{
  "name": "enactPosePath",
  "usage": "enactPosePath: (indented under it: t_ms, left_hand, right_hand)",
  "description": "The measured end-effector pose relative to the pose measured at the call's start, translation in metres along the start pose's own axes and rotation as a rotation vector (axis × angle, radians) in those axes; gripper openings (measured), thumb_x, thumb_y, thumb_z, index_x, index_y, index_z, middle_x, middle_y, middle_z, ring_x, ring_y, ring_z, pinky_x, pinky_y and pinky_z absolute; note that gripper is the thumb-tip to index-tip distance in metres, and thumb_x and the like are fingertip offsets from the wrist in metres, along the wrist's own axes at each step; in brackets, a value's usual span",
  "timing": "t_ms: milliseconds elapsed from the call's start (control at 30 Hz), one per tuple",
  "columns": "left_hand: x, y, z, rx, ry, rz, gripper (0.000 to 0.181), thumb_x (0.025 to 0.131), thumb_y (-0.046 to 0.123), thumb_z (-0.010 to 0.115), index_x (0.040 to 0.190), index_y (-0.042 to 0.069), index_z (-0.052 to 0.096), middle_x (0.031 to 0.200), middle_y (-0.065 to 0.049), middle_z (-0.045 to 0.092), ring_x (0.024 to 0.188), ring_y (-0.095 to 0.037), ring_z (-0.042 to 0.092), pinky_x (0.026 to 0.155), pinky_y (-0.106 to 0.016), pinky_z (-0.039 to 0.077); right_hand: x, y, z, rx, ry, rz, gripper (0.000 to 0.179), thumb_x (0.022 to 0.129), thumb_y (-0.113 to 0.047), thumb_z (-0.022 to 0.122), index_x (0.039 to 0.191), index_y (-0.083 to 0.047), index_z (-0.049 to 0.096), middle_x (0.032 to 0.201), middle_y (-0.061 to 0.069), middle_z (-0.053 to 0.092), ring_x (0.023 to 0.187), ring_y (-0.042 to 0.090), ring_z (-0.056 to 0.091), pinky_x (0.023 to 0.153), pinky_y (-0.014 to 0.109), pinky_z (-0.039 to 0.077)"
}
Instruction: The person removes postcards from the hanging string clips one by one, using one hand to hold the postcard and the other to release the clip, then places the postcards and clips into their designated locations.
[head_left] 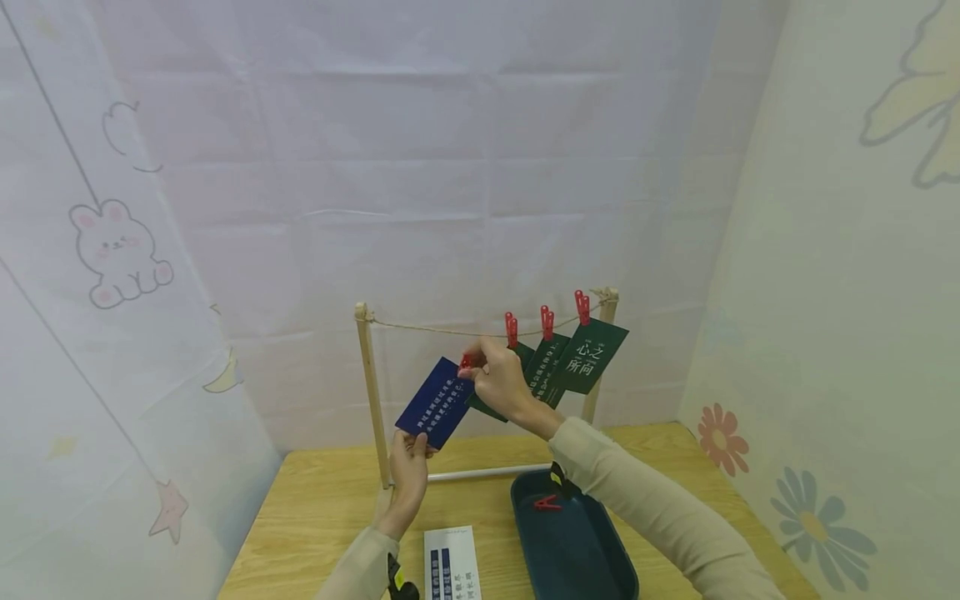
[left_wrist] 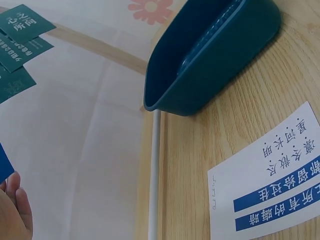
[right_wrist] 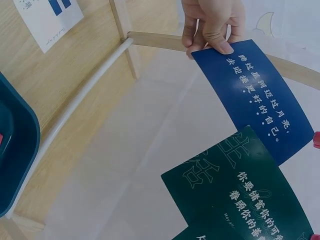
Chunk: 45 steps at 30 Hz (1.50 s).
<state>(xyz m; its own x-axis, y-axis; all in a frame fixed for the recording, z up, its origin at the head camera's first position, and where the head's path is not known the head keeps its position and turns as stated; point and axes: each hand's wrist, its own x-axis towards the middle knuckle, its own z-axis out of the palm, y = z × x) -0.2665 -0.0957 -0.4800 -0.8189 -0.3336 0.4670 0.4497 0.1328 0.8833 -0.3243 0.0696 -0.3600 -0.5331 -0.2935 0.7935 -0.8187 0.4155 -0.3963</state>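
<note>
1. Head view: the blue card slants, its lower end pinched by the left hand; the right hand pinches a red clip at its upper end.
2. Right of that grip, green cards hang clipped to a string.
3. Below the hands, a dark tray holds another clip; a white card lies left of it on the wooden table.
4. Beyond the grip stands a pale wall.
5. Right wrist view shows large outlined characters on the nearest green card, hidden in the head view.
</note>
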Motion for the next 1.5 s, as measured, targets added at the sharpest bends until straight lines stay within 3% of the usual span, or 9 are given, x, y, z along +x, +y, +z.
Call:
enactPosePath:
  t_ms: [133, 267, 400, 500, 633, 767, 1033, 1300, 1500]
  left_hand:
    - [0.003, -0.006, -0.003, 0.007, 0.014, 0.013, 0.005, 0.096, -0.015, 0.050, 0.097, -0.018, 0.047, 0.086, -0.034, 0.060, 0.071, -0.050, 0.061, 0.062, -0.039, 0.056]
    - [0.009, -0.027, -0.004, -0.017, 0.026, -0.040, 0.005, 0.097, -0.011, 0.051, 0.098, -0.015, 0.049, 0.085, -0.028, 0.061, 0.069, -0.041, 0.063, 0.061, -0.029, 0.055]
    - [0.009, -0.035, -0.005, -0.018, 0.032, -0.074, 0.005, 0.098, -0.009, 0.051, 0.099, -0.014, 0.050, 0.085, -0.028, 0.062, 0.071, -0.042, 0.062, 0.060, -0.020, 0.050]
    - [0.010, -0.036, -0.006, 0.005, 0.050, -0.071, 0.005, 0.097, -0.011, 0.052, 0.098, -0.015, 0.050, 0.084, -0.029, 0.062, 0.070, -0.043, 0.063, 0.058, -0.018, 0.049]
    - [0.012, -0.048, -0.006, 0.028, 0.065, -0.045, 0.004, 0.097, -0.009, 0.054, 0.098, -0.013, 0.052, 0.081, -0.024, 0.063, 0.065, -0.031, 0.064, 0.058, -0.019, 0.051]
    - [0.010, -0.051, -0.007, 0.029, 0.068, -0.055, 0.005, 0.097, -0.008, 0.055, 0.098, -0.012, 0.052, 0.081, -0.022, 0.063, 0.066, -0.032, 0.064, 0.059, -0.024, 0.053]
    - [0.007, -0.050, -0.008, 0.031, 0.087, -0.077, 0.005, 0.097, -0.010, 0.053, 0.099, -0.014, 0.051, 0.084, -0.026, 0.063, 0.066, -0.033, 0.064, 0.061, -0.034, 0.056]
    - [-0.002, -0.015, -0.012, 0.016, 0.065, -0.091, 0.005, 0.095, -0.014, 0.052, 0.098, -0.017, 0.050, 0.086, -0.033, 0.062, 0.070, -0.042, 0.063, 0.062, -0.037, 0.057]
    - [-0.007, -0.013, -0.014, 0.039, 0.078, -0.104, 0.005, 0.095, -0.013, 0.053, 0.098, -0.017, 0.050, 0.086, -0.032, 0.062, 0.069, -0.042, 0.064, 0.063, -0.039, 0.057]
  right_hand:
    - [-0.004, 0.002, 0.001, 0.002, -0.003, -0.012, 0.027, 0.080, 0.016, 0.070, 0.101, 0.000, 0.062, 0.085, 0.010, 0.065, 0.073, 0.016, 0.065, 0.059, 0.026, 0.052]
    - [-0.010, 0.005, 0.002, 0.003, -0.026, 0.024, 0.027, 0.081, 0.012, 0.074, 0.102, 0.000, 0.062, 0.085, 0.007, 0.065, 0.074, 0.014, 0.063, 0.060, 0.025, 0.052]
    - [-0.016, 0.007, 0.003, -0.002, -0.044, 0.040, 0.026, 0.082, 0.006, 0.077, 0.102, 0.000, 0.062, 0.086, 0.008, 0.064, 0.075, 0.014, 0.062, 0.063, 0.027, 0.052]
    - [-0.019, 0.009, 0.004, -0.016, -0.043, 0.028, 0.028, 0.080, 0.006, 0.079, 0.102, 0.000, 0.062, 0.087, 0.008, 0.064, 0.074, 0.014, 0.061, 0.063, 0.026, 0.052]
    - [-0.025, 0.014, 0.004, -0.027, -0.040, 0.020, 0.030, 0.079, 0.006, 0.079, 0.102, 0.001, 0.061, 0.086, 0.007, 0.064, 0.072, 0.013, 0.060, 0.060, 0.025, 0.050]
    - [-0.032, 0.018, 0.004, -0.025, -0.044, 0.025, 0.029, 0.079, 0.006, 0.079, 0.102, 0.000, 0.062, 0.086, 0.007, 0.064, 0.072, 0.013, 0.061, 0.059, 0.025, 0.050]
    - [-0.045, 0.029, 0.006, -0.027, -0.052, 0.024, 0.027, 0.080, 0.006, 0.079, 0.100, 0.000, 0.062, 0.086, 0.004, 0.063, 0.073, 0.012, 0.059, 0.062, 0.026, 0.052]
    - [-0.059, 0.032, 0.004, -0.008, -0.112, 0.051, 0.026, 0.082, 0.009, 0.075, 0.104, 0.005, 0.063, 0.088, 0.006, 0.063, 0.073, 0.012, 0.060, 0.062, 0.024, 0.052]
    - [-0.069, 0.036, 0.001, -0.025, -0.152, 0.079, 0.025, 0.082, 0.008, 0.075, 0.104, 0.005, 0.063, 0.088, 0.007, 0.062, 0.075, 0.012, 0.059, 0.064, 0.024, 0.052]
